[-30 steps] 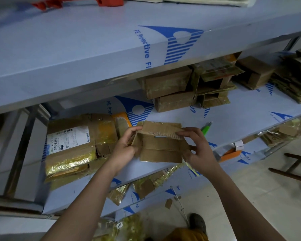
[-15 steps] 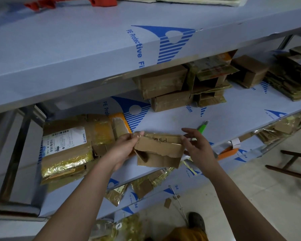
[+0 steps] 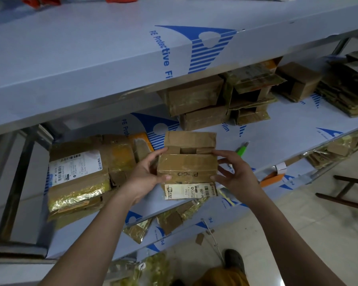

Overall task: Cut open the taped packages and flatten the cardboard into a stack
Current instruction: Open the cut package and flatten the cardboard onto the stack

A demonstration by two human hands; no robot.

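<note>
Cardboard box (image 3: pixel 187 165), top flaps open, gripped at both ends by left hand (image 3: pixel 145 175) and right hand (image 3: pixel 236 176), fingers curled round it, probably just above shelf (image 3: pixel 277 129).

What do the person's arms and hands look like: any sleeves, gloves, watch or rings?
Both forearms are bare up to the frame edge; no sleeves show. The left hand and right hand wear no gloves. No watch, bracelet or ring is visible on either wrist or the fingers that show.
</note>
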